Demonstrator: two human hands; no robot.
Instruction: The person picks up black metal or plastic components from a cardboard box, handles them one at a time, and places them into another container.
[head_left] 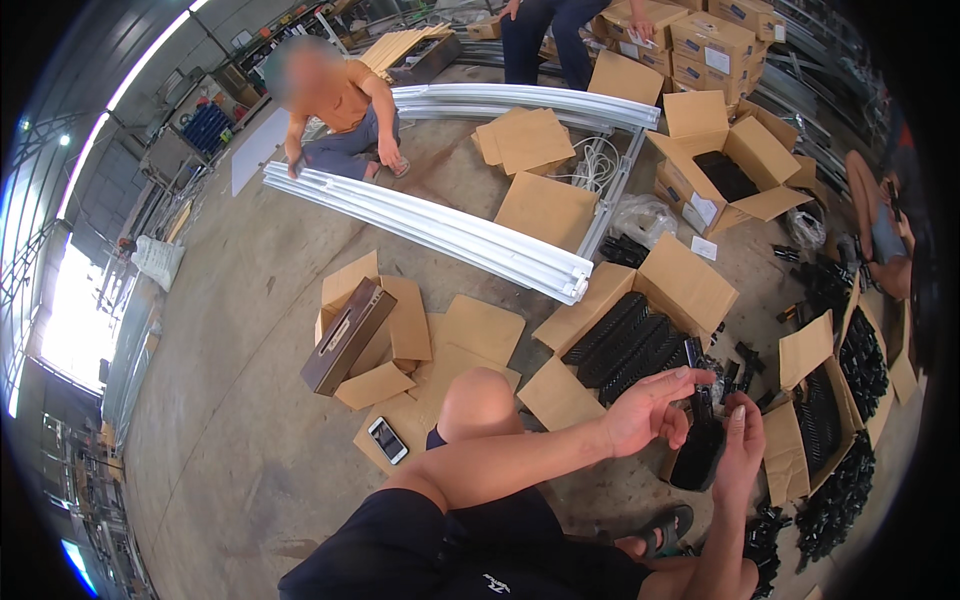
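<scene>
My right hand [740, 448] grips a black plastic-looking part [697, 456] by its side, thumb along its edge. The part has a narrow upper end and a broad, rounded lower end; its exact kind is unclear. My left hand [648, 412] comes across from the left with curled fingers at the part's upper end. A small, shiny black piece [693, 352] juts up at its fingertips. Just beyond my hands stands an open carton [690, 278] with rows of black ribbed parts [622, 345]. Small loose black pieces lie between that carton and my right hand.
White metal profiles [430, 222] stretch across the floor before a seated person [345, 110]. A phone [387, 440] lies on flattened cardboard [470, 335] beside my knee. At right are another open carton [790, 455] and heaped black parts [840, 505]. Stacked boxes [715, 45] stand behind.
</scene>
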